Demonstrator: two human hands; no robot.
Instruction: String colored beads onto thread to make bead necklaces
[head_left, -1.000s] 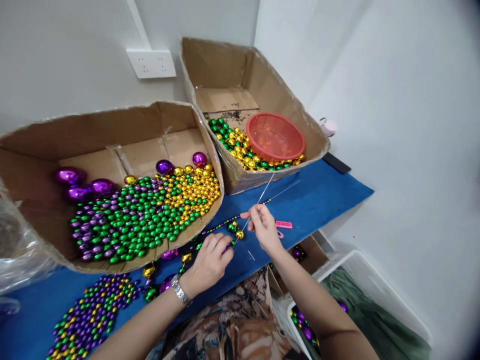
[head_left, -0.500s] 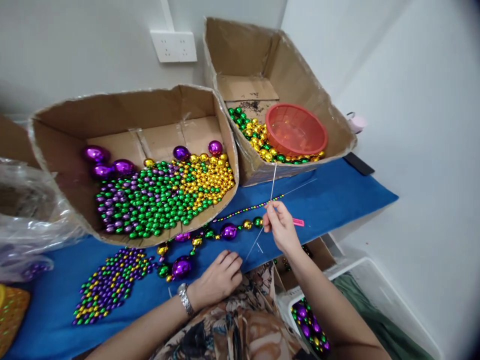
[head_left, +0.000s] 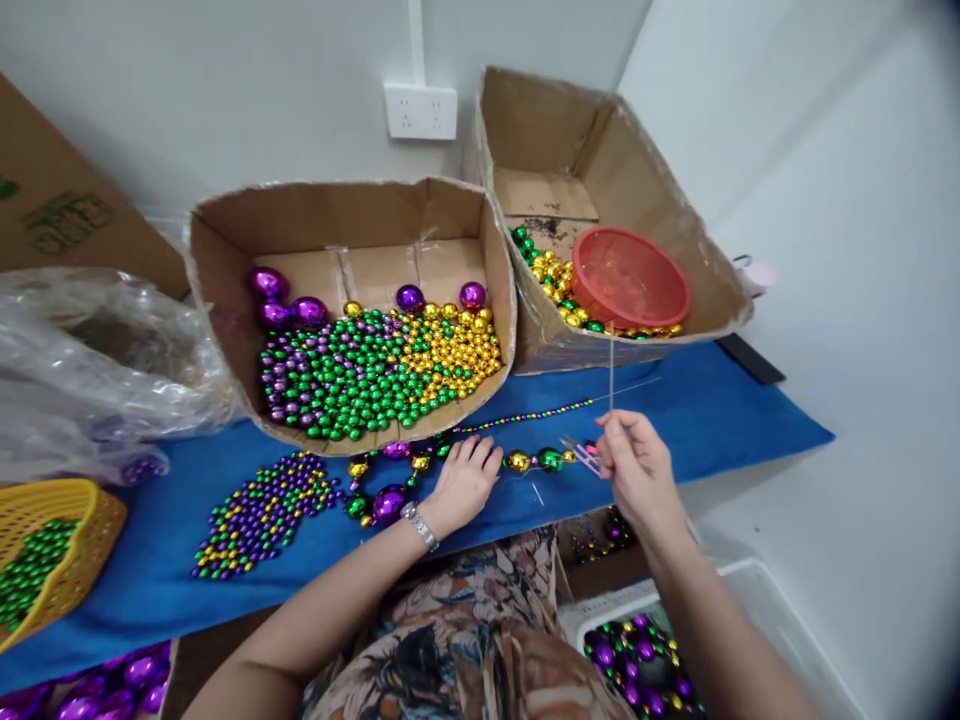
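My left hand (head_left: 463,482) reaches over a strand of large purple, gold and green beads (head_left: 519,461). Its fingers curl over the strand and hide some beads. A thin white stick (head_left: 611,368) rises upright from the pinched thumb and fingers of my right hand (head_left: 636,465). Small scissors with pink handles (head_left: 589,457) jut out to the left from under those fingers, apparently in the same hand. Behind both hands lies a string of tiny beads (head_left: 536,415), with bare thread trailing to the right.
A cardboard box of loose beads (head_left: 352,390) stands behind my left hand. Another box (head_left: 600,350) holds a red basket (head_left: 631,275). Small beads (head_left: 266,515) lie on the blue cloth (head_left: 150,600). A yellow basket (head_left: 90,540) is at left; a white bin (head_left: 780,620) sits below right.
My view has turned left. My left hand has moved forward from the table's front edge onto the strand. My right hand has shifted right, and scissors now show beside it.
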